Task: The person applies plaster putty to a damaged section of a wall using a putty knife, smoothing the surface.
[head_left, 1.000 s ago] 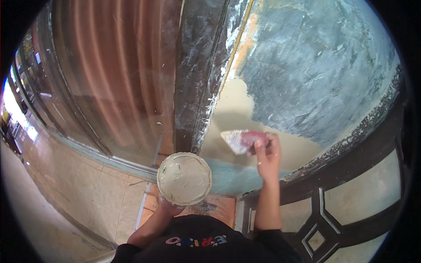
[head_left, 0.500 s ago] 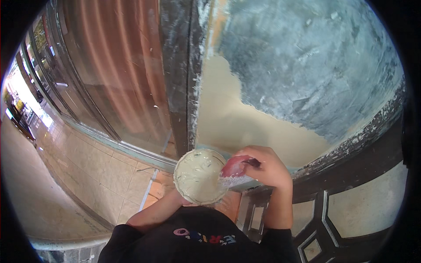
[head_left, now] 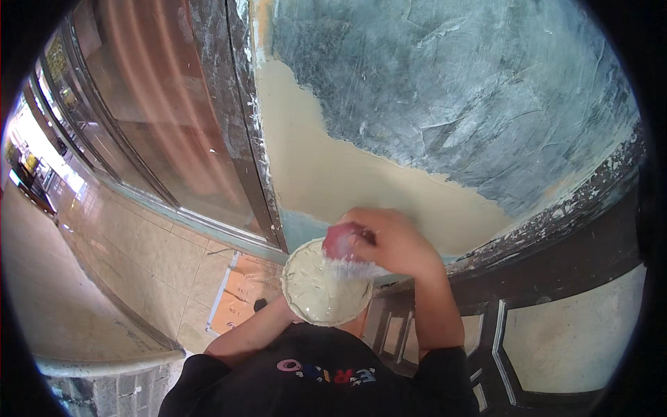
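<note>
Well, starting at the far left of the frame, I see a bright opening, and beside it glossy tan floor tiles (head_left: 154, 244) run down toward the lower centre. In the upper left, a reddish-brown curtain (head_left: 149, 76) hangs behind glass, bordered on its right by a dark post (head_left: 221, 76) scuffed with white. An orange sheet (head_left: 240, 295) lies on the floor left of lower centre, partly covered by the person's left forearm. Just below the centre, the left hand (head_left: 294, 313) supports a round container (head_left: 286, 290) from underneath; that grip is holding the container, though its fingers are mostly hidden from me. Smooth, ridged pale paste (head_left: 318, 283) fills the container nearly to its rim. Over the container's right side is a red spreader (head_left: 339, 241), its whitish edge angled down and blurred, so I cannot tell whether it touches the paste. The right hand (head_left: 397, 240), just right of centre, has its grip closed around that spreader. Above both hands, a beige coat (head_left: 299, 149) covers the lower part of the wall, meeting a mottled blue-grey surface (head_left: 431, 83) along a ragged edge. At the lower right stands dark woodwork (head_left: 486, 278) with pale panels.
</note>
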Available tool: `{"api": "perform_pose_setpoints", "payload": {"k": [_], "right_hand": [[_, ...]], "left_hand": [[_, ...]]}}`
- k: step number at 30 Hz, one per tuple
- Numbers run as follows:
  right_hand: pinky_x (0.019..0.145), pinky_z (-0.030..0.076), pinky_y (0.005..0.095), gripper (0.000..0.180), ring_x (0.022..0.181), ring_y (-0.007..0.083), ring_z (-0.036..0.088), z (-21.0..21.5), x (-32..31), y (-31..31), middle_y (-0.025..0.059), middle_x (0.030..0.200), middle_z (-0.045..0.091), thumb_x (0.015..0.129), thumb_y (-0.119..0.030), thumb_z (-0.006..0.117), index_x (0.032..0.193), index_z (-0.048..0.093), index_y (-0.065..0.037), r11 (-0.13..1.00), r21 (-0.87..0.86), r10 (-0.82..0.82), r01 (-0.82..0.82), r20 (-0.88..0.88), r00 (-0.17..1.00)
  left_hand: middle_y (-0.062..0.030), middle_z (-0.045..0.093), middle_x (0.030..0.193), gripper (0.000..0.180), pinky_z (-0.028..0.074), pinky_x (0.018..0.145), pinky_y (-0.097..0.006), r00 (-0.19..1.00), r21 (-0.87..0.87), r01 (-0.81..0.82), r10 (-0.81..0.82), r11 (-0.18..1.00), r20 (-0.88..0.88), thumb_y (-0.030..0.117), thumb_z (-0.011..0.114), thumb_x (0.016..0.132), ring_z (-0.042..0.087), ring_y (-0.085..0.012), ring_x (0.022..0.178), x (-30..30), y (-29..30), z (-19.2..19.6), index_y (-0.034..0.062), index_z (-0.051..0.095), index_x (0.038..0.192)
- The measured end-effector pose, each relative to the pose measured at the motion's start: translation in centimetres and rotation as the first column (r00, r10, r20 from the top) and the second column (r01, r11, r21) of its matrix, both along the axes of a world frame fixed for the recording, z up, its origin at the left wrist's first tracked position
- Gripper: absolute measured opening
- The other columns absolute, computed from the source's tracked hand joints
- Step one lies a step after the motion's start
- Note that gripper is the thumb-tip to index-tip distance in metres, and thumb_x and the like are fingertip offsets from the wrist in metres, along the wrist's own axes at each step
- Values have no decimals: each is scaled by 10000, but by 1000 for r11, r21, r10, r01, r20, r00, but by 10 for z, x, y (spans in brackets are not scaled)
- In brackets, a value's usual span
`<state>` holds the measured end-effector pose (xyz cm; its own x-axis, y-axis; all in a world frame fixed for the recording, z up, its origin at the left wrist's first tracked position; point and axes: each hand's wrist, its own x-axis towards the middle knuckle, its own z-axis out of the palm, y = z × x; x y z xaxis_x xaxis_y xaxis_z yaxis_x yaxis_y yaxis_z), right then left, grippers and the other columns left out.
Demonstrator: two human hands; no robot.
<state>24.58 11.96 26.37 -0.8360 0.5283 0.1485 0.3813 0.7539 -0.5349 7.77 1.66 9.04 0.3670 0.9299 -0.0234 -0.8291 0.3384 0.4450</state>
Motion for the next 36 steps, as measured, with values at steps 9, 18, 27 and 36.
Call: {"api": "perform_pose_setpoints", "payload": {"k": [9,18,27,36], "right_hand": [[734,522,367,288,821,278,685,-5,2,4,123,876,688,899,-212,610,1161,614,-94,986,9,-165,165,-21,986],[684,512,292,273,782,155,648,-20,38,-1,123,916,679,891,-85,640,1157,596,-38,945,-210,-325,252,-512,795],[623,514,265,186,771,106,601,-99,68,-19,69,895,641,938,-97,594,1092,528,-16,715,-618,-632,325,-373,680],[693,548,287,147,912,183,657,-135,69,-20,110,1151,640,979,-61,466,1123,437,-53,622,-758,-642,196,-351,681]], "left_hand": [[-98,402,1480,566,375,1093,-485,988,-59,28,-18,998,155,462,351,1002,437,-285,1320,3,4,5,139,343,1466],[-103,399,1482,587,373,1092,-498,953,-71,88,-63,994,297,484,359,993,434,-298,1323,-28,14,19,137,344,1466],[-131,388,1486,652,346,1098,-545,943,-84,-21,47,996,328,541,377,960,417,-344,1333,-59,10,15,127,350,1463],[-128,390,1487,663,328,1107,-545,913,-110,-7,51,994,406,545,384,953,411,-341,1340,-53,-2,3,127,347,1466]]}}
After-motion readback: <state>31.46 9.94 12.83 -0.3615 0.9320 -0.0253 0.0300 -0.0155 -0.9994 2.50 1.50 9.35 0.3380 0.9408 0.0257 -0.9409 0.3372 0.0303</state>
